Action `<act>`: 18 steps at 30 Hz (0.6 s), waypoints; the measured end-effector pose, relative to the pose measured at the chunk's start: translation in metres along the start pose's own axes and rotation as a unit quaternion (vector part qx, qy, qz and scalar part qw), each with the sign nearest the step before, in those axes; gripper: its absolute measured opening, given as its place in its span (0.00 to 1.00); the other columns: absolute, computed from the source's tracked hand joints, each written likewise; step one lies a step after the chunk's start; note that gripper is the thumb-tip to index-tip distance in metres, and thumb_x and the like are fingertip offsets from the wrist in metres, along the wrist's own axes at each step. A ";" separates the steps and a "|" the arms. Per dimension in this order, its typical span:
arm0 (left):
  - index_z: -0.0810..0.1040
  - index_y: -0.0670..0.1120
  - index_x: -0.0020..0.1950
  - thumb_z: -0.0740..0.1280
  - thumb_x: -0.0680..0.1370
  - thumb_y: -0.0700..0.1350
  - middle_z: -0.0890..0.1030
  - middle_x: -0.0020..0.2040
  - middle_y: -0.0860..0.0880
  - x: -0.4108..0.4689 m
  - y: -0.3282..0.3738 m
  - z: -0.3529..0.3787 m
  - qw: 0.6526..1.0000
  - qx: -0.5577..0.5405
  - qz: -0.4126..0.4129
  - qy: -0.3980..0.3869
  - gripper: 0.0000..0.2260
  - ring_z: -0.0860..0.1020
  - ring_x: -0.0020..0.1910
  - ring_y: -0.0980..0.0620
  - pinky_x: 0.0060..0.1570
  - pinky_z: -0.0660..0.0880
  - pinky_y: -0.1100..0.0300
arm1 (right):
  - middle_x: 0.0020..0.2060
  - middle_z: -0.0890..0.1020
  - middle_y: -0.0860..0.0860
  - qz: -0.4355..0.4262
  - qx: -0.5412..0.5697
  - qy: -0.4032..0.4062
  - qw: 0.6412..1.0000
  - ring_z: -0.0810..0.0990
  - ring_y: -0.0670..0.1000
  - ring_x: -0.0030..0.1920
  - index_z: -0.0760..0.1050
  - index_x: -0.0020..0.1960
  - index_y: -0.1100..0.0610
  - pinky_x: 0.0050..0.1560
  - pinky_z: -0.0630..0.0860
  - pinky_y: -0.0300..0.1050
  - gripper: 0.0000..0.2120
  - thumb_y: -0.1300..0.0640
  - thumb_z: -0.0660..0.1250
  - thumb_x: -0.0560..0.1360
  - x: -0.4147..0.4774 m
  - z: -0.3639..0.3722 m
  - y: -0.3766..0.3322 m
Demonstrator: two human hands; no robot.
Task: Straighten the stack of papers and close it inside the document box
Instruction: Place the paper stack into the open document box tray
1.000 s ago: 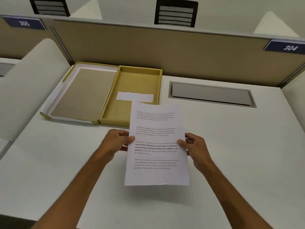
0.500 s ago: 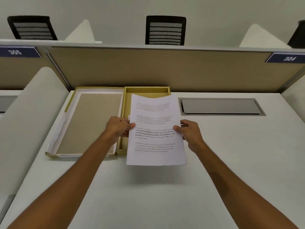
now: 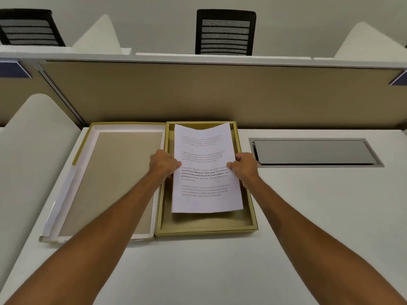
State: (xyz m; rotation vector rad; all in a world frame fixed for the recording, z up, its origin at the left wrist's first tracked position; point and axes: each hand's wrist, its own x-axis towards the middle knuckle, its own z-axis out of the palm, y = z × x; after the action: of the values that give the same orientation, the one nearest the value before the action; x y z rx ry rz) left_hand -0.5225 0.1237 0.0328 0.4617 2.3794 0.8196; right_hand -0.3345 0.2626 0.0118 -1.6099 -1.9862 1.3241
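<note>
The stack of papers [image 3: 204, 201], white sheets with printed text, hangs just over the open yellow document box [image 3: 204, 230], inside its walls. Its far edge sags in the middle. My left hand [image 3: 164, 164] grips the stack's left edge and my right hand [image 3: 244, 167] grips its right edge, both about halfway along. The box's lid [image 3: 123, 179] lies open flat to the left of the tray, its beige inner face up and a white rim around it. The box's floor is mostly hidden under the stack.
The box sits on a white desk [image 3: 308, 216] against a tan divider panel [image 3: 220, 95]. A grey cable hatch [image 3: 315, 153] is set into the desk right of the box. A white curved side screen [image 3: 33, 161] stands at the left. Black chairs show beyond the divider.
Both hands carried the stack forward from above the near desk to over the box tray. It now lies lower and flatter within the box walls.
</note>
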 end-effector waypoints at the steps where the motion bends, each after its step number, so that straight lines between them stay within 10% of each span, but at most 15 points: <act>1: 0.80 0.38 0.52 0.74 0.76 0.44 0.85 0.54 0.41 0.004 -0.001 0.004 1.000 0.018 -0.001 0.002 0.10 0.85 0.44 0.44 0.41 0.81 0.55 | 0.57 0.85 0.59 0.000 -0.008 0.001 1.000 0.86 0.59 0.50 0.82 0.56 0.61 0.51 0.85 0.53 0.08 0.61 0.71 0.78 0.003 0.003 0.002; 18: 0.75 0.37 0.64 0.70 0.78 0.44 0.79 0.63 0.38 0.020 -0.016 0.027 0.983 0.182 0.005 0.018 0.17 0.81 0.58 0.38 0.56 0.81 0.45 | 0.54 0.85 0.57 -0.012 -0.228 0.022 0.973 0.85 0.59 0.51 0.78 0.57 0.61 0.45 0.79 0.48 0.12 0.54 0.70 0.78 0.006 0.017 0.006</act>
State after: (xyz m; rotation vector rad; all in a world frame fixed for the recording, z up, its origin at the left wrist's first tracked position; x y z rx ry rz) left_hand -0.5237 0.1335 -0.0026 0.6065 2.5698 0.3948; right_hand -0.3443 0.2601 -0.0042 -1.7701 -2.3972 0.8493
